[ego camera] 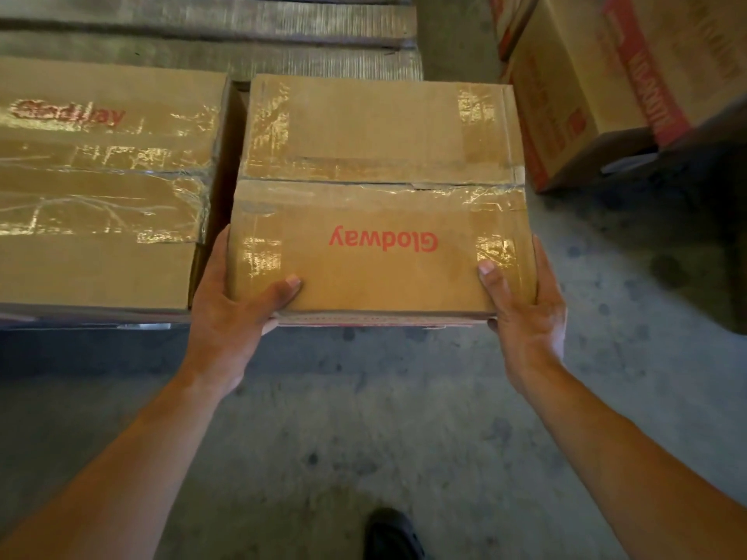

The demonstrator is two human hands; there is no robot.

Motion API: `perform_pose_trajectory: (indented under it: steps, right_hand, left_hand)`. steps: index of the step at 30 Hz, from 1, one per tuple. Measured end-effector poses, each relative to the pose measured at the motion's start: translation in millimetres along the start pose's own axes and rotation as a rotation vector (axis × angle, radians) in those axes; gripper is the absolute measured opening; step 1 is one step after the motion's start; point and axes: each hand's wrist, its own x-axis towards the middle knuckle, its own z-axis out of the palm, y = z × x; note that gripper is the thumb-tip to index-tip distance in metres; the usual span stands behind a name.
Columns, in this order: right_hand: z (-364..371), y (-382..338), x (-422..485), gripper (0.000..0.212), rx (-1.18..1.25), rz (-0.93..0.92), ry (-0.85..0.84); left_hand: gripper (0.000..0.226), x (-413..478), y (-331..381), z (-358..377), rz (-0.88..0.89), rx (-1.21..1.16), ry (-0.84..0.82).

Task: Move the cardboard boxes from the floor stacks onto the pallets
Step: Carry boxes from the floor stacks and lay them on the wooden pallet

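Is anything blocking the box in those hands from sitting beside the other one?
Nothing visible does. The left hand and right hand grip the box directly; only a narrow dark gap separates it from the neighbouring box on its left.

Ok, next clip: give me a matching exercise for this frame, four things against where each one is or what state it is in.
Things
1. box with upside-down Glodway print
2. box under crinkled tape
3. red-banded box
4. black shoe

Places or states
A. on the concrete floor, at the bottom edge of view
B. gripped at its near corners by the left hand and right hand
C. upper right, apart from the other two boxes
D. far left, next to the gripped box

Pairs: 1-B, 2-D, 3-C, 4-A
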Motion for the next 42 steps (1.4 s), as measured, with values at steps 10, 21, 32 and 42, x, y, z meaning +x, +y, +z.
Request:
perform_pose_trajectory:
  steps: [10,21,32,42]
  right_hand:
    - [16,-10,26,0.06,-0.032,-0.076,-0.021]
    - [17,-12,17,0.05,-0.053,-0.119,-0.042]
    - [14,-10,9,0.044,-0.104,-0.118,-0.058]
    - [16,-8,4,0.042,-0.097,-0.095,-0.11]
  left_hand:
    - [0.071,17,8,5,0.014,0.01,0.054]
    - [0.063,8,12,12,0.086,0.477,0.4]
    - [0.069,4,38,10,-0.007,1.271,0.464]
    - [0.08,-3,19,-6,0.04,1.191,0.111]
